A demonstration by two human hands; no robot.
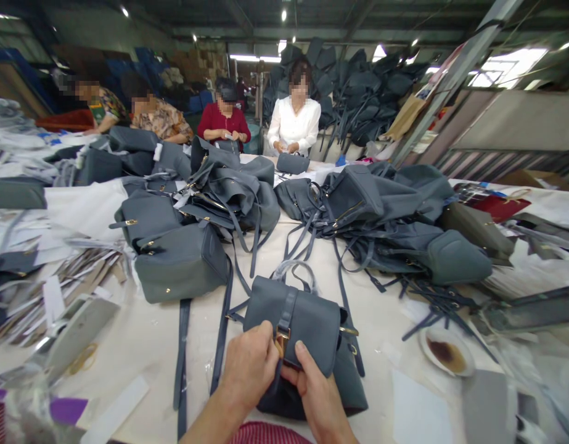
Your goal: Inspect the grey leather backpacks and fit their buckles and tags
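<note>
A dark blue-grey backpack (312, 308) lies in front of me, its front flap facing up and its looped handle (296, 271) pointing away. A strap with a gold buckle (283, 336) runs down the middle of the flap. Closed beside that buckle, my left hand (247, 361) pinches the lower end of the strap; its fingertips are partly hidden. My right hand (314, 385) grips the flap's lower edge, thumb on top and fingers underneath. Long shoulder straps (222, 327) trail on the table to the left.
More backpacks are heaped at left (182, 265) and right (381, 203). Loose straps (444, 302) and a white dish (471, 364) with brown stuff lie at right. Cut strips (81, 283) pile up at left. Several people work across the white table (381, 394), one in a white top (293, 123).
</note>
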